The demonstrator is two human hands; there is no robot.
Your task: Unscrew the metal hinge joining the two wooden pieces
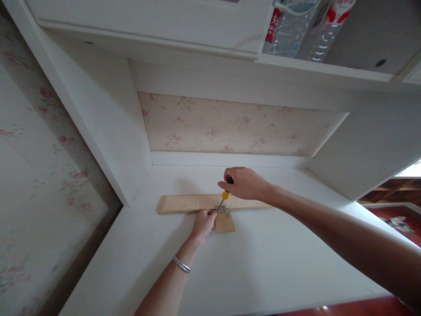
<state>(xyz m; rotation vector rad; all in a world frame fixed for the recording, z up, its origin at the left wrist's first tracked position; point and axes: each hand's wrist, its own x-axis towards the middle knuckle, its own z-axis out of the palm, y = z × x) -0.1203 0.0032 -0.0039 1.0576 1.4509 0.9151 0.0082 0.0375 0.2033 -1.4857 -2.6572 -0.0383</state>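
Note:
My right hand [245,182] is wrapped round a screwdriver [226,194] with a yellow and black handle. Its shaft slants down to a small metal hinge [220,209]. The hinge lies where a long, pale wooden strip [187,202] meets a short wooden piece [225,222]. My left hand [204,223], with a silver bracelet on the wrist, has its fingers pinched together at the hinge's left end, close to the short piece. What lies between those fingertips is hidden. The screwdriver's tip is too small to make out against the hinge.
The wood rests on a white desktop [279,259] between white side panels [95,109]. Overhead is a white cabinet [148,22], with plastic bottles [292,30] on an open shelf at upper right. Floral wallpaper [210,125] covers the back.

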